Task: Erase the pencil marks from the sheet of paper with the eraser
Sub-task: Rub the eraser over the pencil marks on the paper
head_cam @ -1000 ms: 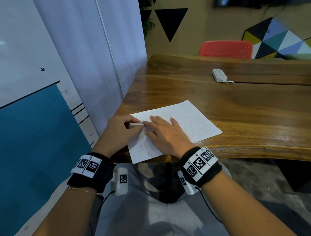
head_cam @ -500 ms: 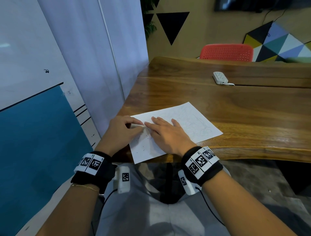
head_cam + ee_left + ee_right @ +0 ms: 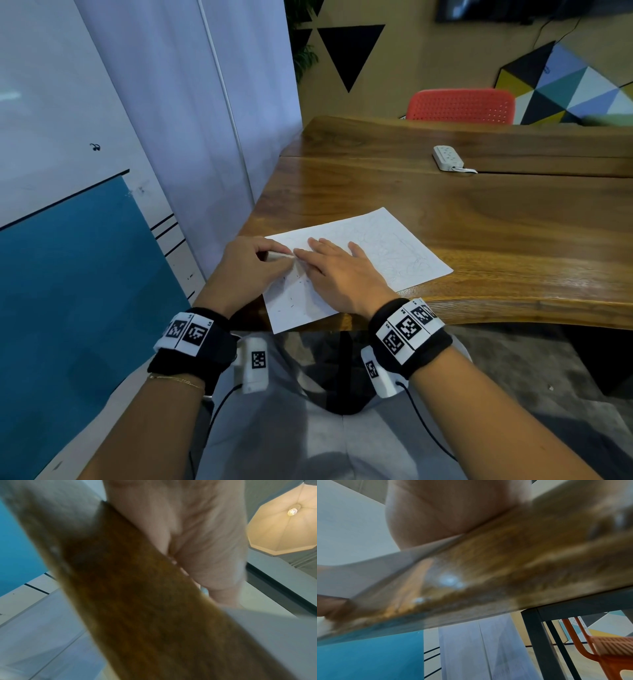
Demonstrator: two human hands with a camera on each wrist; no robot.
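Two hands are meeting on the sheet of paper [image 3: 394, 246] in the head view: the left hand [image 3: 251, 270] is pinching the white eraser [image 3: 280, 255] against its near-left part, while the right hand [image 3: 342, 274] is lying flat, fingers straight, pinning the sheet to the wooden tabletop [image 3: 513, 222]. Left wrist view is showing a blurred palm [image 3: 197, 534] over the wood, and right wrist view is showing the palm heel [image 3: 447, 511] pressing the paper's edge.
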